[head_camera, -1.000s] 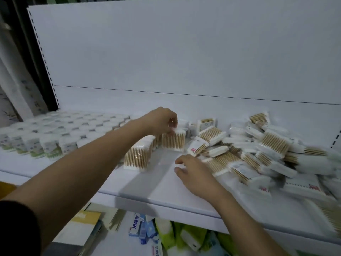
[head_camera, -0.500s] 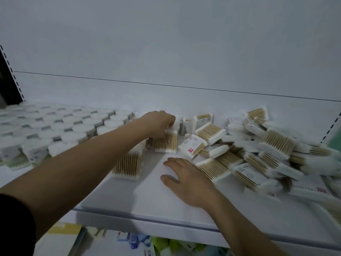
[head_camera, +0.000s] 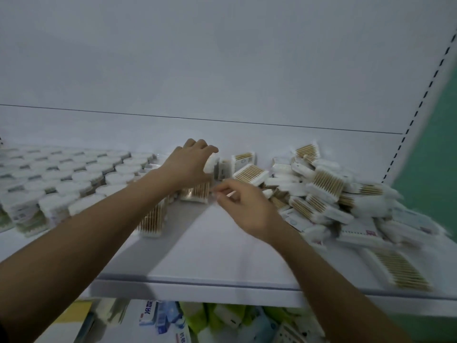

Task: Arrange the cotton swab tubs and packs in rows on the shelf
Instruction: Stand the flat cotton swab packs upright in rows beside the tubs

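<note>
Left hand (head_camera: 191,164) curled over an upright swab pack (head_camera: 195,193) on the shelf (head_camera: 222,256), right hand (head_camera: 243,206) just beside it, fingers pinched, grip unclear, loose pack heap (head_camera: 329,194) beyond, tub rows (head_camera: 61,174) far left

No legible text

We see print on the blue-and-white boxes (head_camera: 148,314) below the shelf (head_camera: 222,288), too blurred to read.
</note>
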The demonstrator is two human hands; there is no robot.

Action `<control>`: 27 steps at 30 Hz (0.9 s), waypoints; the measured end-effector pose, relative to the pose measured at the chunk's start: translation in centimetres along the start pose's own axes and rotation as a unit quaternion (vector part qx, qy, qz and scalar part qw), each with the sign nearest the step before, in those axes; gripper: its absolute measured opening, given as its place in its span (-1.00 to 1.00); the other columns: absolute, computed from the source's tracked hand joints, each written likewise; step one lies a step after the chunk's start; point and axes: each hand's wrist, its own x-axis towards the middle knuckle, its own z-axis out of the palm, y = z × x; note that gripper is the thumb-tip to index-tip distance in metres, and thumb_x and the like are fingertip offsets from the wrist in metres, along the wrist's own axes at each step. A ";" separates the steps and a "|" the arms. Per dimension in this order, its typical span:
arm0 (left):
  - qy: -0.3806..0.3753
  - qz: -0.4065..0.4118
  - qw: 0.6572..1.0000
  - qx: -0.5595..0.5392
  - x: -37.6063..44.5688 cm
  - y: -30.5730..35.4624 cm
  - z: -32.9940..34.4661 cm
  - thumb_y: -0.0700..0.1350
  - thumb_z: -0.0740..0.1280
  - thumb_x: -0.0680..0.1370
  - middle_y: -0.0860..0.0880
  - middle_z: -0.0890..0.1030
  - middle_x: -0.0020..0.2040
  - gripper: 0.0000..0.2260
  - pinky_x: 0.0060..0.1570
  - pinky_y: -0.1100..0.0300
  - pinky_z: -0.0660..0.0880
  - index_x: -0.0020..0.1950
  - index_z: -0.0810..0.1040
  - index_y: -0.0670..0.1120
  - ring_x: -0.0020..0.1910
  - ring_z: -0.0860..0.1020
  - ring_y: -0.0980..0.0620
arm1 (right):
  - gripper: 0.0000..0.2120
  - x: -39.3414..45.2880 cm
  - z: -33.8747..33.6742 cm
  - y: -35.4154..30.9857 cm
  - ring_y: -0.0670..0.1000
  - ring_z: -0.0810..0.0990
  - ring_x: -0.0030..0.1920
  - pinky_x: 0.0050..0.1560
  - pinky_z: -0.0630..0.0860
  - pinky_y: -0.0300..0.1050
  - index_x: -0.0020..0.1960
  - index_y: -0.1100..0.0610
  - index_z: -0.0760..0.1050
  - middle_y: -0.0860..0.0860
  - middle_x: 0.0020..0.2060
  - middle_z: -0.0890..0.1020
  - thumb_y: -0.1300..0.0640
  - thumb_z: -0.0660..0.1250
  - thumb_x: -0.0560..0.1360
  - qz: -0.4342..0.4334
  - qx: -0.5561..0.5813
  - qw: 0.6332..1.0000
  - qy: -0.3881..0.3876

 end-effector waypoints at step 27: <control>0.011 -0.128 0.958 -0.256 -6.3 18.9 0.9 0.08 0.51 0.29 0.02 0.57 -0.15 -0.60 -0.25 0.27 0.39 0.05 0.59 -0.05 -0.19 0.53 0.11 | -0.75 -10.2 -13.1 6.0 0.05 0.63 -0.05 0.04 0.57 -0.03 0.17 0.08 0.61 0.04 -0.01 0.68 0.14 0.18 0.63 0.095 -0.177 0.980 -0.008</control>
